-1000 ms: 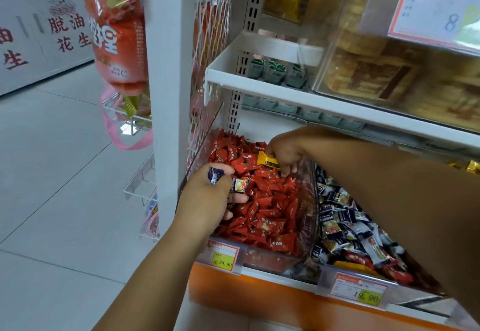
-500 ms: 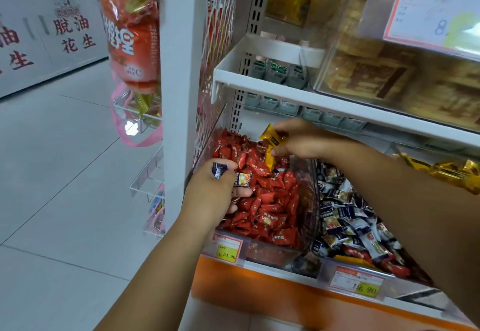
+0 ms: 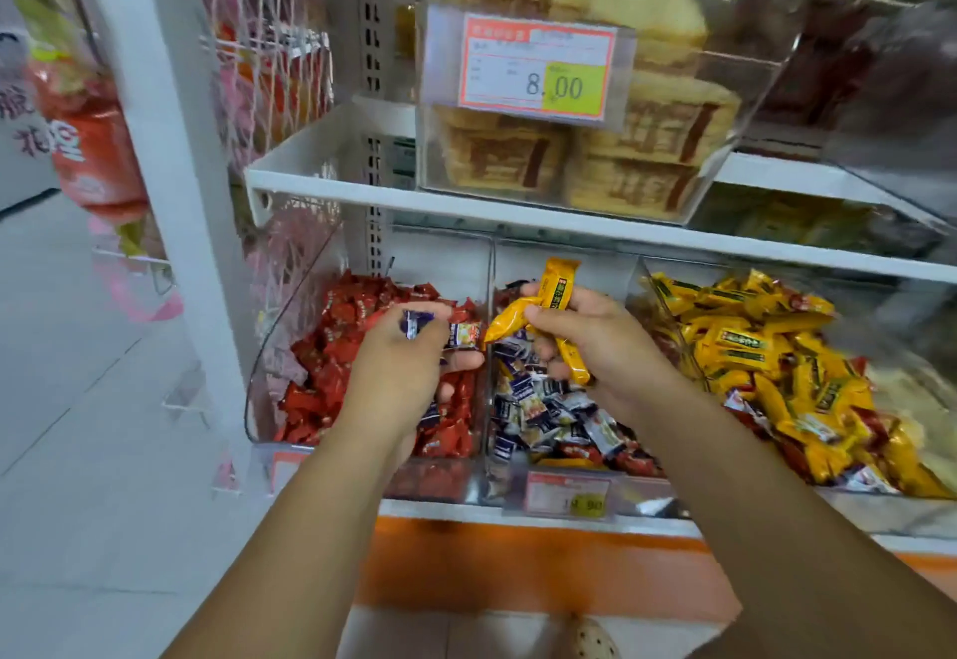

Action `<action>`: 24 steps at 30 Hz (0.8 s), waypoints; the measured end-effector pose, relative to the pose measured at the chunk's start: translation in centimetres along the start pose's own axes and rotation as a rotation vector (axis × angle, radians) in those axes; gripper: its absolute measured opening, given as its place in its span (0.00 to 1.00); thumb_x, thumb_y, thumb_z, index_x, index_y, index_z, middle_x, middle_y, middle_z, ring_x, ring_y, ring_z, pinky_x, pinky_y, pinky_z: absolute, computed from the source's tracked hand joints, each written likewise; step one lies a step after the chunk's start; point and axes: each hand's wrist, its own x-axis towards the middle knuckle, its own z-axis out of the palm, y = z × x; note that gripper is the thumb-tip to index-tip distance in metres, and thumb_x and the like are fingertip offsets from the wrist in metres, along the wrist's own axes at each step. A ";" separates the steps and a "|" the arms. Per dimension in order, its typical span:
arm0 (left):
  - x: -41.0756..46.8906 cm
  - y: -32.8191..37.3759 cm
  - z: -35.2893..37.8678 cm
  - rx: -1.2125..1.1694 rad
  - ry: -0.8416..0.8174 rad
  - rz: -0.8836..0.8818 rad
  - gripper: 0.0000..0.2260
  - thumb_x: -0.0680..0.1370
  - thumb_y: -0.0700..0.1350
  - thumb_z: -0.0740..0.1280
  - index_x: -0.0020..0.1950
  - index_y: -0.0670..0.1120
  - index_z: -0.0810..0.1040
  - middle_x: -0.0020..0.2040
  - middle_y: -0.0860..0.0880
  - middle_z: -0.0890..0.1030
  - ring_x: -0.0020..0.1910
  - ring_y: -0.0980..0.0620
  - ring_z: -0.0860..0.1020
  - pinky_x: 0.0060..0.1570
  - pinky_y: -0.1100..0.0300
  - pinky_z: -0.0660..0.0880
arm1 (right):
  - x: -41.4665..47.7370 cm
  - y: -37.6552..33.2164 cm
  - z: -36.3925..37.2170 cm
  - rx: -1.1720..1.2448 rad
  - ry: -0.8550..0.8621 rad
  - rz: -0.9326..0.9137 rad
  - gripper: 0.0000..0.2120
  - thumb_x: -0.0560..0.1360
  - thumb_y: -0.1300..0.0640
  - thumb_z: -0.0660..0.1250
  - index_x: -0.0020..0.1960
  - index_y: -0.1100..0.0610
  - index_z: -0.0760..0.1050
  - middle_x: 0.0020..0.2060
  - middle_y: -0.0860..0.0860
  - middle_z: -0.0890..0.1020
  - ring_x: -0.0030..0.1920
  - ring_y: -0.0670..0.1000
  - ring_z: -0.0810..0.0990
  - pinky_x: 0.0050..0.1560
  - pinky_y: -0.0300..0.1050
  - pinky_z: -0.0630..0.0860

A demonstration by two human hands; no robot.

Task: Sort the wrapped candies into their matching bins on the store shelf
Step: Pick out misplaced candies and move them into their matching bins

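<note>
Left grip (image 3: 409,363) pinching blue-wrapped candies (image 3: 455,334) just left of the middle bin (image 3: 652,500), right grip (image 3: 600,342) clutching yellow candies (image 3: 554,280) above it (edges blurred)

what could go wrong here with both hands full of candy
The right hand grips several yellow candies above the blue-and-white bin; one sticking out loosely could slip in there, short of the yellow bin. The left hand pinches blue candies over the red bin; a drop would likely bury them among the red ones.
</note>
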 end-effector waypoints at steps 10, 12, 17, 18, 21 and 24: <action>0.1 -1.9 10.1 0.187 -0.132 0.124 0.07 0.81 0.45 0.61 0.47 0.54 0.76 0.27 0.50 0.76 0.27 0.49 0.69 0.28 0.59 0.64 | -4.5 0.0 -13.8 -0.054 0.573 -0.041 0.03 0.77 0.57 0.67 0.50 0.55 0.76 0.33 0.51 0.76 0.31 0.49 0.73 0.26 0.41 0.68; 1.1 -2.8 11.1 0.355 -0.085 0.280 0.09 0.81 0.44 0.61 0.45 0.56 0.76 0.31 0.51 0.76 0.26 0.52 0.69 0.25 0.62 0.63 | -4.0 1.1 -16.3 -0.195 0.681 -0.036 0.07 0.76 0.53 0.68 0.51 0.53 0.73 0.41 0.52 0.77 0.35 0.50 0.75 0.33 0.42 0.71; 3.7 -5.7 13.1 0.710 -0.141 0.533 0.14 0.78 0.34 0.63 0.51 0.55 0.75 0.53 0.49 0.76 0.47 0.50 0.74 0.40 0.66 0.68 | -3.5 3.2 -20.5 -0.561 0.767 0.012 0.18 0.74 0.45 0.68 0.36 0.45 0.59 0.35 0.44 0.68 0.42 0.50 0.69 0.40 0.44 0.66; 3.9 -6.3 13.6 0.783 -0.152 0.559 0.15 0.77 0.34 0.64 0.54 0.54 0.76 0.56 0.49 0.75 0.54 0.48 0.73 0.48 0.62 0.69 | -3.5 3.4 -20.9 -0.632 0.792 0.010 0.18 0.74 0.45 0.68 0.35 0.46 0.61 0.33 0.43 0.68 0.40 0.50 0.69 0.40 0.45 0.64; 4.1 -7.7 14.3 1.095 -0.116 0.661 0.15 0.77 0.51 0.67 0.63 0.56 0.75 0.66 0.50 0.70 0.68 0.46 0.61 0.63 0.49 0.58 | -3.1 3.7 -21.7 -0.863 0.872 -0.013 0.09 0.75 0.47 0.67 0.51 0.51 0.76 0.49 0.53 0.79 0.54 0.56 0.75 0.51 0.49 0.67; 3.9 -8.1 14.5 1.340 -0.228 0.650 0.29 0.73 0.68 0.62 0.72 0.61 0.65 0.77 0.52 0.56 0.76 0.48 0.47 0.71 0.41 0.46 | -2.8 4.4 -22.0 -1.106 0.906 -0.005 0.27 0.74 0.44 0.64 0.71 0.51 0.67 0.65 0.55 0.72 0.67 0.59 0.65 0.67 0.52 0.60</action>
